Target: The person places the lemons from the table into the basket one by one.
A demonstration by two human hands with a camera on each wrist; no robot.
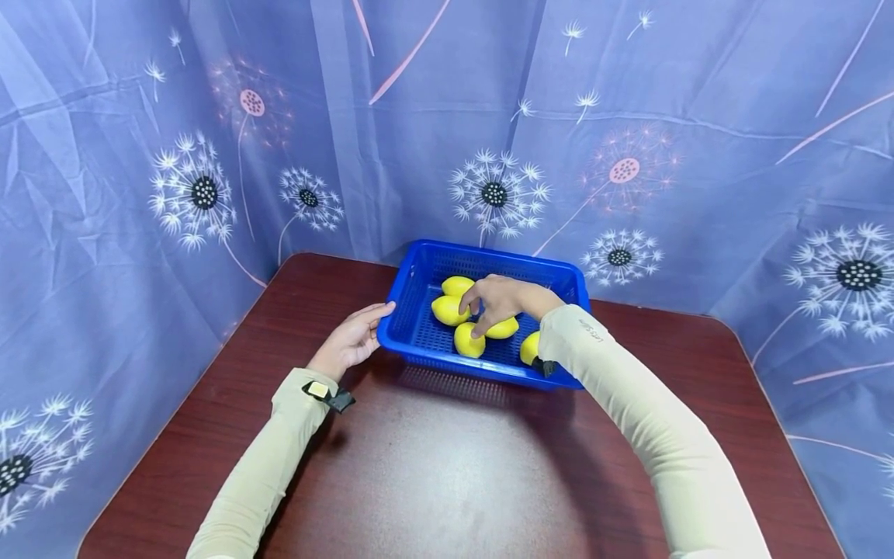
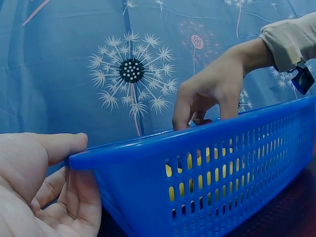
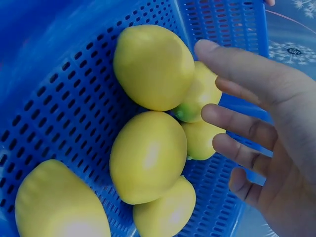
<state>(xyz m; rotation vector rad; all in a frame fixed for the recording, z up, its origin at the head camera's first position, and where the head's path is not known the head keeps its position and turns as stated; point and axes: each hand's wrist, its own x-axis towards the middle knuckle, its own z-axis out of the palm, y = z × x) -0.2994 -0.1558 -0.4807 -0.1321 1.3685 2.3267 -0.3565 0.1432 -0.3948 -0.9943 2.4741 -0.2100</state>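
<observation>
A blue plastic basket (image 1: pixel 482 373) with slotted walls stands toward the back of the table, several yellow lemons (image 1: pixel 469 340) lying loose on its floor. At its left end my left hand (image 1: pixel 352 338) pinches the rim (image 2: pixel 143 143), thumb on top and fingers beneath. My right hand (image 1: pixel 503 299) reaches down into the basket over the lemons. In the right wrist view its fingers (image 3: pixel 242 123) are spread and slightly bent, with no lemon between them. The thumb lies close beside one large lemon (image 3: pixel 154 66); whether they touch I cannot tell. Another lemon (image 3: pixel 61 205) lies apart from the cluster.
The dark red-brown table (image 1: pixel 314 287) extends around the basket. Blue curtains (image 1: pixel 419 155) with a dandelion print hang behind it and on both sides, close to the basket's back wall. Dark straps, one with a yellow square (image 1: pixel 318 389), sit on the wrists.
</observation>
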